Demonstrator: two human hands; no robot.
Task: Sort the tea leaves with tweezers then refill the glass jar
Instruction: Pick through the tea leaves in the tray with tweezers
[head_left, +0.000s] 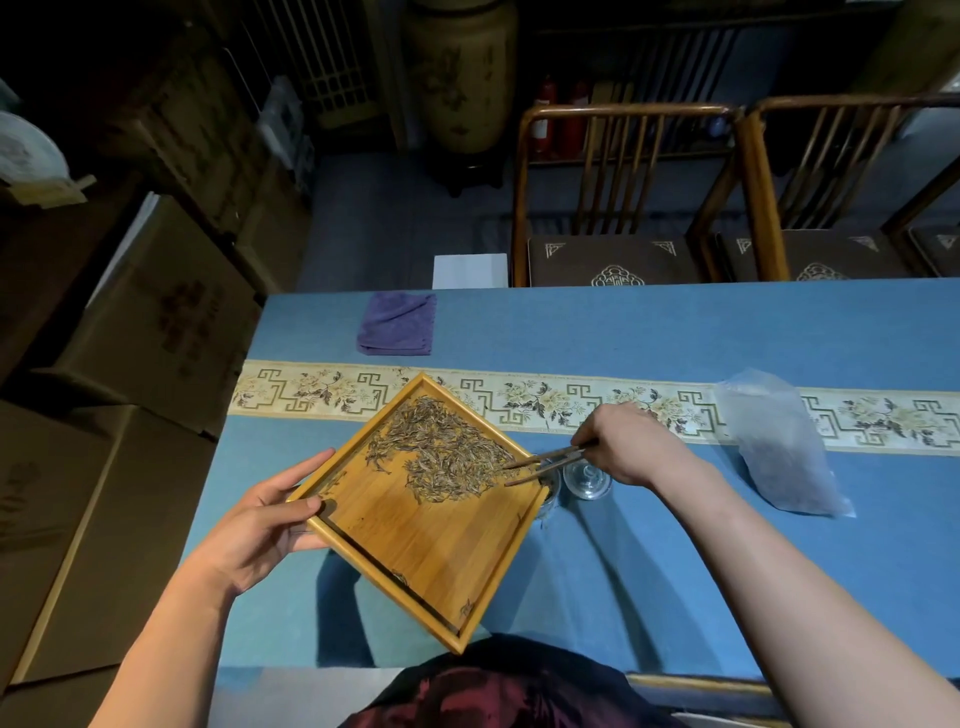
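Note:
My left hand (262, 525) grips the left corner of a square wooden tray (415, 545), lifted off the table and turned like a diamond. A heap of dry tea leaves (441, 452) lies in the tray's far half, near its right corner. My right hand (631, 447) holds dark tweezers (545, 461) whose tips touch the leaves at the tray's right edge. The glass jar (551, 491) stands just under that right corner, mostly hidden by the tray. Its glass lid (588, 480) lies beside it on the table.
A clear plastic bag (779, 447) with some leaves lies to the right. A folded purple cloth (397, 323) sits at the far left of the blue table (649, 332). A patterned runner (545, 400) crosses it. Two wooden chairs (613, 197) stand behind; cardboard boxes (156, 322) are at left.

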